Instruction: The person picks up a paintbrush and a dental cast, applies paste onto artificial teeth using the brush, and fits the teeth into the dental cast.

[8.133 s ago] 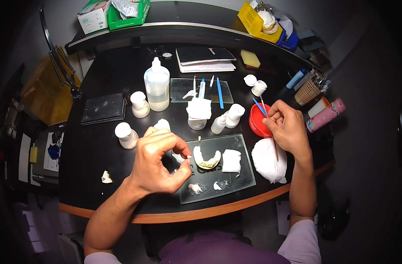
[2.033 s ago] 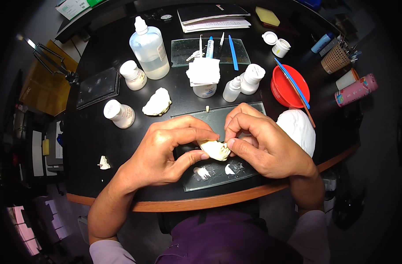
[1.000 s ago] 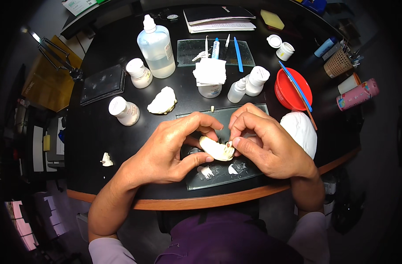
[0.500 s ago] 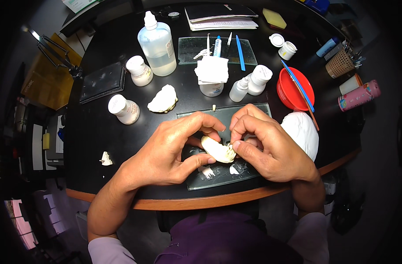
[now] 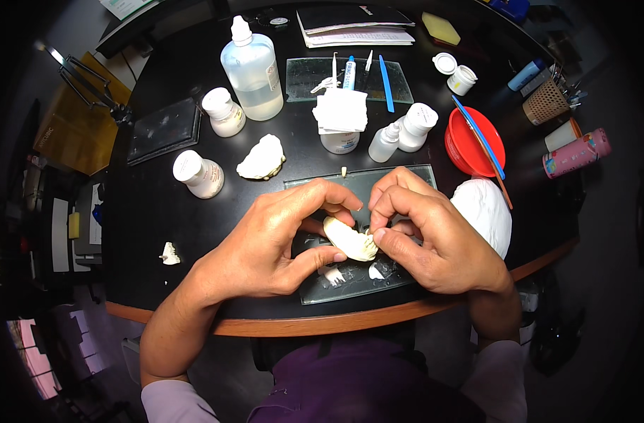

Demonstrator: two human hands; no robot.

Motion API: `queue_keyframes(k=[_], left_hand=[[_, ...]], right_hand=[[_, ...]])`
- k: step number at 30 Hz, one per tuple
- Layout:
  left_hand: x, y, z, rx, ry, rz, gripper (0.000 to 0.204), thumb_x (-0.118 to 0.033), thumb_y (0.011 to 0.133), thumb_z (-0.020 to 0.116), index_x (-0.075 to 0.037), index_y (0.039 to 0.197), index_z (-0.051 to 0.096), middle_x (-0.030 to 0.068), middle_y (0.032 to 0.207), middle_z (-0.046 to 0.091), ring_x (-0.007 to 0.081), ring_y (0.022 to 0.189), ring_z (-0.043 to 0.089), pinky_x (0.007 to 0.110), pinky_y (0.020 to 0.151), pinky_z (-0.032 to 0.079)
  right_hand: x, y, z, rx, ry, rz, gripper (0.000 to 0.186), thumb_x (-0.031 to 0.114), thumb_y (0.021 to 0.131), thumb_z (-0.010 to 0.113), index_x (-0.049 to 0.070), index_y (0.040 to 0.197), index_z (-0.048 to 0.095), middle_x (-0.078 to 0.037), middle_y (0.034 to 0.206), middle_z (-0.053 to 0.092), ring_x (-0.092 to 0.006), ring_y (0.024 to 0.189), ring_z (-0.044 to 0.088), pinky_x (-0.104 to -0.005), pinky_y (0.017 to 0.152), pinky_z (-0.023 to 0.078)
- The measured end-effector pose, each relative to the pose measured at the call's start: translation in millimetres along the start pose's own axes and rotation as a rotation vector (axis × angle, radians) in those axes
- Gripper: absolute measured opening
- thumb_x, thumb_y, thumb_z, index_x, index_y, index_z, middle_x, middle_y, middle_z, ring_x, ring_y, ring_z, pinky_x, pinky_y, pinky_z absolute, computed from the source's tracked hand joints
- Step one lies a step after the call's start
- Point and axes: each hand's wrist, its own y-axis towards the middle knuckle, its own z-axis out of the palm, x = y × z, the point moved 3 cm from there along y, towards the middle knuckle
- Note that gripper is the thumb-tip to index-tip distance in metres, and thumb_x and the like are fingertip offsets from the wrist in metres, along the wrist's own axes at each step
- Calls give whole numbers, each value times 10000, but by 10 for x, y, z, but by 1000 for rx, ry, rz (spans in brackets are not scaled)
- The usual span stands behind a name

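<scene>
A cream plaster dental cast (image 5: pixel 350 240) is held up over a glass slab (image 5: pixel 399 182). My left hand (image 5: pixel 262 243) grips it from the left, thumb along its near edge, with the other fingers curled behind. At the cast's right end, by the tooth ridge, my right hand (image 5: pixel 434 236) pinches thumb and forefinger together; whatever lies between those tips is hidden. Below the cast, a white toothed piece (image 5: pixel 331 275) and a white lump (image 5: pixel 377 271) rest on the slab. A small tooth-shaped piece (image 5: pixel 344 171) stands by its far edge.
Behind are a second cast (image 5: pixel 261 158), white jars (image 5: pixel 198 175), a large dropper bottle (image 5: pixel 253 74) and a jar topped with white pads (image 5: pixel 340 111). A red bowl (image 5: pixel 470 144) bearing blue-handled tools and a white rounded mass (image 5: pixel 482 215) stand right. A wooden edge (image 5: pixel 322 326) borders the table.
My right fingertips have shifted very slightly at the cast's tooth end. The left hand and the cast stay nearly still.
</scene>
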Motion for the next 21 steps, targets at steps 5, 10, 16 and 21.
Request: queue_keyframes(k=[5,10,16,21], left_hand=[[1,2,3,0,4,4,494,2,868,833,73,1306,614,163,1249,664,254,1159,721,391,981,644],[4,-2,2,4,9,6,489,-3,872,831,73,1304,615,166,1249,665,256,1158,721,391,980,645],[-2,9,5,-1,-3,17,481,0,873,831,78,1295,615,180,1254,666,262,1158,721,392,978,648],[8,13,-15,3,8,25,457,14,866,832,81,1265,619,194,1267,664,269,1158,720,394,988,650]], right_hand=[[11,0,12,-3,13,-2,87,17,979,653,-48,1020,614,-155,1132,539,-224,980,667,-333,802,638],[27,3,15,7,-7,-5,88,17,981,653,-53,1017,616,-158,1138,537,-217,994,658,-344,817,659],[34,5,5,-3,-4,2,94,22,975,658,-56,1015,626,-149,1130,540,-217,982,657,-344,819,643],[40,-5,-30,7,13,17,146,-47,918,618,-60,1063,630,-150,1146,539,-216,1009,653,-330,815,598]])
